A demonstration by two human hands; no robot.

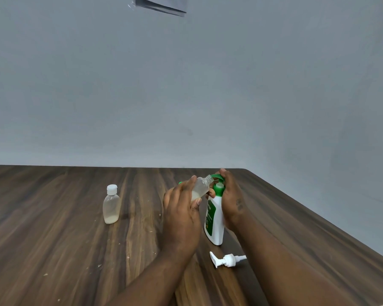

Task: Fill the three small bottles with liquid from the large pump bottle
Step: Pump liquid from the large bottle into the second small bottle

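Left hand (181, 208): fingers wrapped round an uncapped small bottle (200, 187), held off the worktop and tilted, threaded neck pointing up and right toward the green pump spout. Pale liquid sits in the low end of this bottle, against the palm.

Right hand (229, 195): closed over the green pump head (217, 178) of the large pump bottle (215, 221), fingers on top, palm against the far side of the neck. The bottle is white with a green label and stands upright on the worktop (53, 250), slightly leaning in this wide view. The two hands are close together, the small bottle's mouth just beside the spout; whether they touch cannot be told.

A bit of green shows behind the left hand's knuckles; its identity cannot be told.

Near the large bottle's base, closer to the camera: a separate white pump (227, 260) lying on its side.

Well to the left: a capped small bottle (111, 205), upright, white flip cap on, pale liquid in the bottom portion only.

Worktop is dark wood grain with pale specks scattered on it. Grey wall (186, 85) behind; a sheet of paper (160, 4) fixed at the top edge.
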